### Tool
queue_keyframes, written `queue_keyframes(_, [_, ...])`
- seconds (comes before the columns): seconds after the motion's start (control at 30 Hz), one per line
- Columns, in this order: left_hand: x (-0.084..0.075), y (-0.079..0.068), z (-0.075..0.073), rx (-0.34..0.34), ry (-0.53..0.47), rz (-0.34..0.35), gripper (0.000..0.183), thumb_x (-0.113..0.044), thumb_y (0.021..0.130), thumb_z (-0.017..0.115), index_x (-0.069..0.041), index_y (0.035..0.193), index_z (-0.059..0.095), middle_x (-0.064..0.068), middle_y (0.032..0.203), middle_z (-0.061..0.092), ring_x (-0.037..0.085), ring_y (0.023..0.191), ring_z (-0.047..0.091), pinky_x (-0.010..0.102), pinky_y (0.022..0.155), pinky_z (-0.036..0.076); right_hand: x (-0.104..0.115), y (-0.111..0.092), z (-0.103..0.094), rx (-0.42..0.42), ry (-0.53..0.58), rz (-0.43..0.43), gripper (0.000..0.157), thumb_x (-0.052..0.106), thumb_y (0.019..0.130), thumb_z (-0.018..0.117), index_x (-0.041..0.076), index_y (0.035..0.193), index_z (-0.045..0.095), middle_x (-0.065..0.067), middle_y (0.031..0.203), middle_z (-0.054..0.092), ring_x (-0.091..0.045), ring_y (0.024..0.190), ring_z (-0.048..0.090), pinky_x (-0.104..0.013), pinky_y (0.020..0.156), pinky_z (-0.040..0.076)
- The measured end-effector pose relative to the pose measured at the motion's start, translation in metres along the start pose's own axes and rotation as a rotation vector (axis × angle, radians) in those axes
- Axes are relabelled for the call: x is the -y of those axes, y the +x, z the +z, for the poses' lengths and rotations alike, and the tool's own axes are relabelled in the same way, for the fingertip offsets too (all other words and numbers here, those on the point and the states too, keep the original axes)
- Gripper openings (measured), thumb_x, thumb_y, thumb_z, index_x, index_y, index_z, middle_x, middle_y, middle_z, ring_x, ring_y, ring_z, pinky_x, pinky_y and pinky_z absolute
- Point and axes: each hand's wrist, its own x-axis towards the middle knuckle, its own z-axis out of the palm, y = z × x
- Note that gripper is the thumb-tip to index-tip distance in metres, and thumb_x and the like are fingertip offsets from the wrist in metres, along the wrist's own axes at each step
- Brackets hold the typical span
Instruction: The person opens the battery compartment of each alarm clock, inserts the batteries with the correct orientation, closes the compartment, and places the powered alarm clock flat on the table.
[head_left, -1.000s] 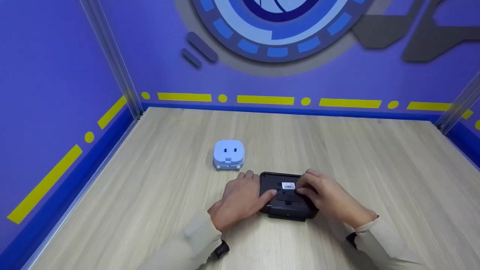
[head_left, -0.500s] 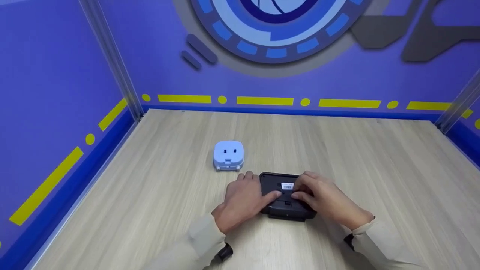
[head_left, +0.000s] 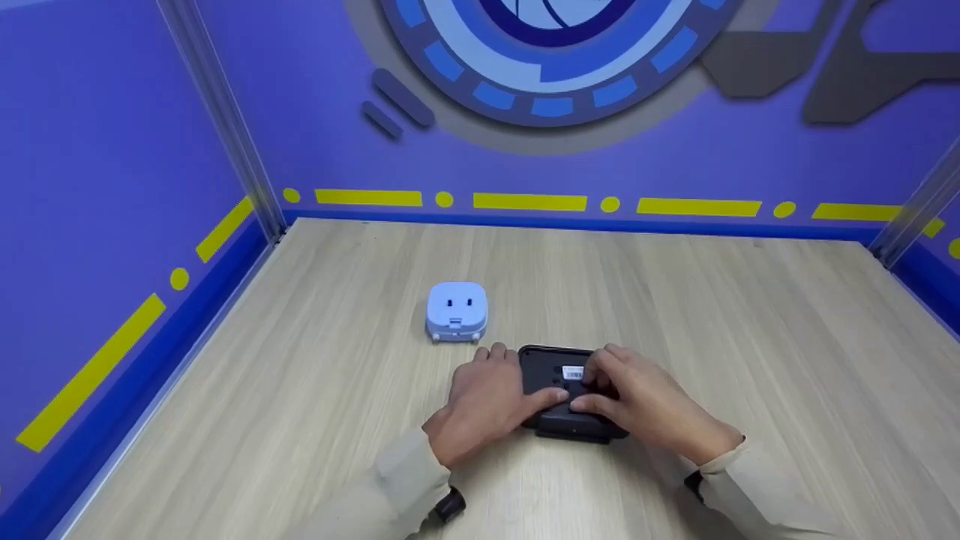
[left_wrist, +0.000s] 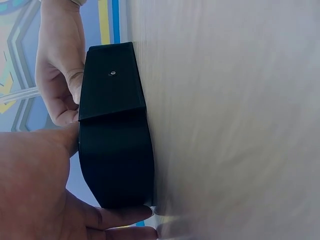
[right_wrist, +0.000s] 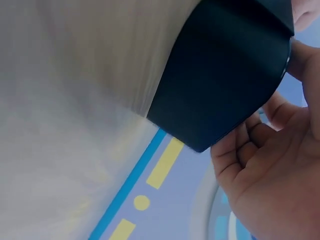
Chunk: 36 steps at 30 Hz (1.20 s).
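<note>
A black boxy device [head_left: 544, 367] lies on the table with its back up, showing a barcode label [head_left: 573, 373] and small round details. My left hand [head_left: 484, 409] holds its left side, the thumb [head_left: 551, 397] stretched over the back and the fingers along the edge. In the left wrist view the device's thick lower side [left_wrist: 112, 85] faces the camera. My right hand [head_left: 649, 397] is over the right part of the back, thumb and bent forefinger brought down onto it. Whether something small sits between those fingertips I cannot tell.
A pale blue rounded-square object [head_left: 457, 311] with two dark marks and small feet stands behind the device to the left. The wooden table [head_left: 360, 300] is bounded by a blue-purple back wall [head_left: 315, 150] and a left panel [head_left: 90, 150].
My right hand has slid left across the back, closer to the left thumb. The left thumb has reached slightly further over the back. The device and the pale blue object stay in place.
</note>
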Motion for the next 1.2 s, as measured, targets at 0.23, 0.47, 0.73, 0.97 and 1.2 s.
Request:
queue_keyframes(0.23, [-0.0017,0.0004,-0.0013,0.010,-0.023,-0.007,0.092,-0.081,0.095,0.053,0.003,0.126,0.068,0.012,0.109,0.063,0.021,0.091,0.059,0.038,0.073,0.056,0.0035,0.0004,0.0029,-0.026,-0.022,0.001,0.028,0.036,0.097,0.079,0.014,0.103,0.063,0.007,0.092,0.056,-0.010,0.080,0.053,-0.035,0.071,0.049])
queue_keyframes(0.47, [-0.0023,0.0010,-0.0017,0.031,-0.011,-0.016,0.091,-0.081,0.095,0.052,0.003,0.128,0.067,0.011,0.109,0.063,0.021,0.091,0.057,0.037,0.073,0.055,0.0089,0.0020,0.0029,-0.020,-0.040,0.041,0.027,0.032,0.096,0.082,0.015,0.101,0.062,0.008,0.091,0.056,-0.010,0.079,0.053,-0.036,0.071,0.047])
queue_keyframes(0.73, [-0.0018,0.0002,-0.0017,0.028,-0.006,-0.011,0.090,-0.080,0.095,0.054,0.003,0.128,0.067,0.011,0.109,0.063,0.022,0.092,0.058,0.037,0.073,0.055,0.0096,0.0045,0.0035,-0.014,-0.011,0.054,0.026,0.027,0.094,0.084,0.015,0.099,0.062,0.007,0.090,0.058,-0.009,0.079,0.053,-0.035,0.070,0.048])
queue_keyframes(0.97, [-0.0008,-0.0001,-0.0013,0.023,-0.037,-0.008,0.088,-0.076,0.097,0.054,0.005,0.129,0.066,0.012,0.108,0.062,0.023,0.091,0.058,0.039,0.074,0.055,0.0068,0.0033,0.0049,0.004,-0.006,0.046,0.023,0.030,0.097,0.080,0.017,0.100,0.062,0.009,0.088,0.055,-0.009,0.077,0.050,-0.033,0.071,0.045])
queue_keyframes(1.2, [-0.0003,0.0002,-0.0021,0.025,-0.028,0.001,0.081,-0.069,0.103,0.052,0.005,0.130,0.066,0.014,0.112,0.064,0.025,0.095,0.060,0.040,0.075,0.056,0.0068,0.0030,0.0019,-0.005,-0.019,0.056,0.017,0.027,0.100,0.077,0.017,0.101,0.063,0.010,0.091,0.056,-0.008,0.079,0.053,-0.034,0.072,0.048])
